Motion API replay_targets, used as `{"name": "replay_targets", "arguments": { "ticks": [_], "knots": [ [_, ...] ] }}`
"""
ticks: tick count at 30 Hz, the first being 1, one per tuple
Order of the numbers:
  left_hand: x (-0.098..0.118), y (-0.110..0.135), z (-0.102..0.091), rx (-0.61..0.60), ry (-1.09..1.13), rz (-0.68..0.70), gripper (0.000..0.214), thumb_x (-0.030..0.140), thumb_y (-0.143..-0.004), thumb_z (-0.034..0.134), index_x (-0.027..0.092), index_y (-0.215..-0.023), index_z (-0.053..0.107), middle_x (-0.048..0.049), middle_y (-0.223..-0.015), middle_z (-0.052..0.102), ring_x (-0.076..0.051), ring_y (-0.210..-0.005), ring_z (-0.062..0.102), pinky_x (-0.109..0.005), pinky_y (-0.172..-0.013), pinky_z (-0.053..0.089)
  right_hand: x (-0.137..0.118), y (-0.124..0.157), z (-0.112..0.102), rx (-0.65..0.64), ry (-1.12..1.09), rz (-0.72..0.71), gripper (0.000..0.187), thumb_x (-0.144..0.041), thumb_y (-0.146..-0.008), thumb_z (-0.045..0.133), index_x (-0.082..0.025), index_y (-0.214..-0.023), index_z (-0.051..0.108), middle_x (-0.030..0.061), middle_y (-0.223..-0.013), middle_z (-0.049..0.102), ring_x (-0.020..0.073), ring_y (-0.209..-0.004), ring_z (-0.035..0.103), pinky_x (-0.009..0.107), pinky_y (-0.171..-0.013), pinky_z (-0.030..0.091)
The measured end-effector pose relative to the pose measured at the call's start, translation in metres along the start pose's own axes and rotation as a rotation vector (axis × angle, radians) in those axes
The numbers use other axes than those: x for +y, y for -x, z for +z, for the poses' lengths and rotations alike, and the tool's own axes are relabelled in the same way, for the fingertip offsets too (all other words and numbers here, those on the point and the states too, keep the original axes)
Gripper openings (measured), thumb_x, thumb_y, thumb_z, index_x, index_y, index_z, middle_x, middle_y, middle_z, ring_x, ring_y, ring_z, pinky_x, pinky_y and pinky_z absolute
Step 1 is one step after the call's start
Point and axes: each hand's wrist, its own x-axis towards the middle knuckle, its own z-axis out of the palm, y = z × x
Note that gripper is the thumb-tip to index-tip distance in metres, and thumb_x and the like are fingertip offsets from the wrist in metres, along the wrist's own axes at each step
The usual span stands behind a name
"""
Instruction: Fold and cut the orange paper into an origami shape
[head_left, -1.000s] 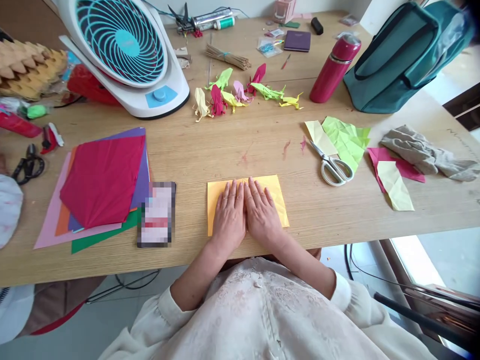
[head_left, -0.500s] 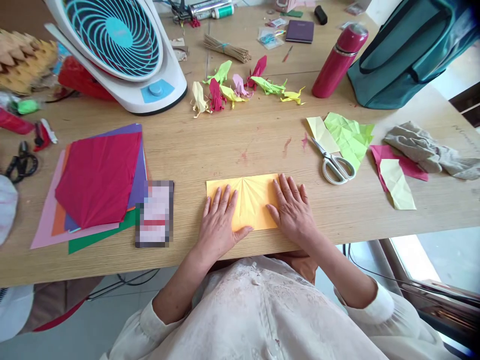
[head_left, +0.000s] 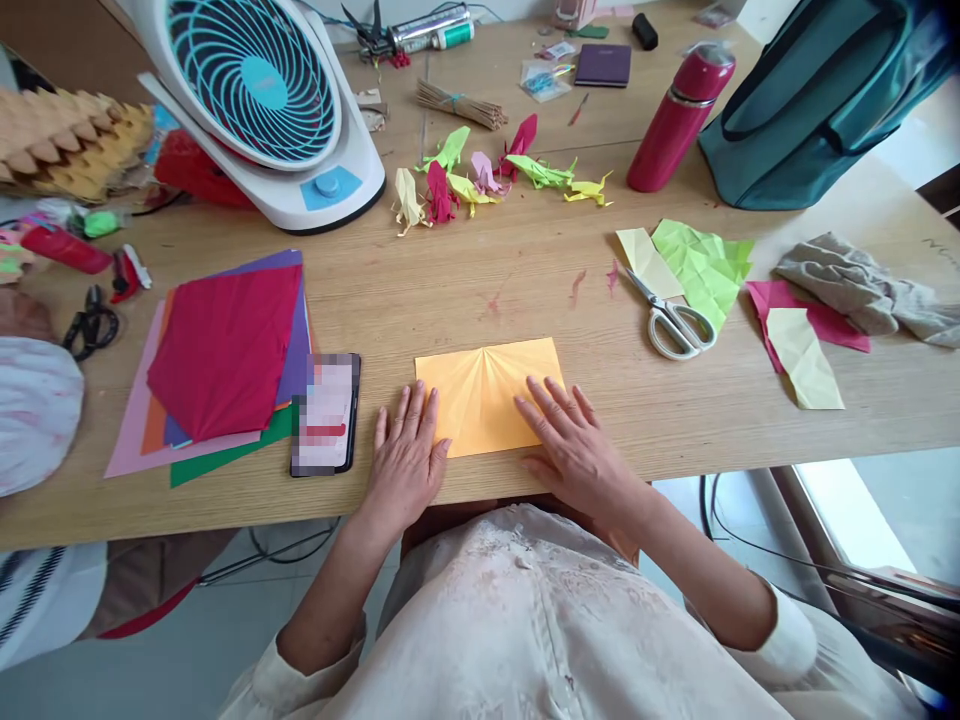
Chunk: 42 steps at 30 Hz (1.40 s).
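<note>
A yellow-orange sheet of folding paper [head_left: 487, 410] lies flat near the table's front edge, with crease lines fanning out from the middle of its far edge. My left hand [head_left: 405, 460] rests flat at the sheet's left edge, fingers stretched out and partly on the table. Over the right part of the sheet lies my right hand [head_left: 574, 440], its fingers extended and slightly spread. Neither hand grips anything. A phone [head_left: 326, 415] sits to the left of my left hand, and white-handled scissors [head_left: 675, 325] lie beyond my right hand.
Coloured paper sheets [head_left: 225, 350] are stacked at left, below a fan [head_left: 330, 190]. Folded paper animals [head_left: 487, 180] stand farther back. A red flask [head_left: 679, 125], a teal bag [head_left: 795, 110], green crumpled paper [head_left: 705, 265] and a grey cloth [head_left: 855, 280] occupy the right. Another person's sleeve [head_left: 37, 415] shows at left.
My left hand has slid left, from on top of the sheet to its left edge. My right hand has moved slightly left and nearer to me. The view has shifted a little.
</note>
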Motion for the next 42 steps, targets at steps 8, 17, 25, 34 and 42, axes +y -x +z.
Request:
{"name": "replay_targets", "arguments": {
  "ticks": [8,17,25,34,42],
  "knots": [
    [-0.013,0.002,-0.001,0.219,0.457,0.008,0.058,0.039,-0.109,0.025,0.021,-0.163,0.021,-0.0168,-0.165,0.036,-0.026,-0.153,0.034,-0.051,-0.124,0.029,-0.003,-0.02,0.002,0.068,0.123,-0.257,0.04,-0.021,-0.103,0.048,0.0,-0.134,0.061,0.0262,-0.145,0.058,0.0415,-0.136,0.055,0.054,-0.109,0.05],
    [-0.01,-0.003,-0.005,0.409,0.822,-0.161,0.047,0.03,-0.108,0.027,0.022,-0.149,0.049,-0.0117,-0.15,0.055,-0.023,-0.142,0.049,-0.046,-0.122,0.036,0.017,-0.016,-0.007,0.273,-0.067,-0.27,0.034,-0.005,-0.099,0.047,-0.006,-0.13,0.06,0.0169,-0.126,0.073,0.028,-0.116,0.07,0.043,-0.094,0.06],
    [-0.001,-0.018,-0.024,0.482,0.458,-0.013,0.084,0.009,-0.086,0.058,0.023,-0.161,0.024,-0.0158,-0.165,0.032,-0.029,-0.155,0.029,-0.052,-0.126,0.029,0.034,0.006,-0.016,0.301,-0.513,-0.082,0.043,-0.007,-0.101,0.042,-0.023,-0.137,0.059,0.0086,-0.129,0.072,0.0207,-0.119,0.067,0.041,-0.1,0.054],
    [0.014,-0.047,-0.055,0.229,1.205,-0.183,0.027,0.043,-0.081,0.076,0.02,-0.092,0.069,-0.0056,-0.089,0.074,-0.023,-0.089,0.072,-0.037,-0.087,0.059,0.015,0.017,-0.017,0.385,-1.112,0.454,0.027,-0.044,-0.099,0.057,-0.028,-0.107,0.078,0.0041,-0.109,0.079,0.0245,-0.105,0.071,0.037,-0.091,0.057],
    [0.034,-0.065,-0.068,0.274,1.297,-0.177,0.023,0.039,-0.084,0.076,0.018,-0.079,0.066,0.0013,-0.075,0.063,-0.012,-0.072,0.057,-0.022,-0.069,0.048,-0.007,0.013,-0.008,0.277,-1.631,0.587,0.032,-0.055,-0.092,0.066,-0.028,-0.106,0.077,0.0045,-0.101,0.078,0.0237,-0.096,0.072,0.036,-0.085,0.058]
  ]
}}
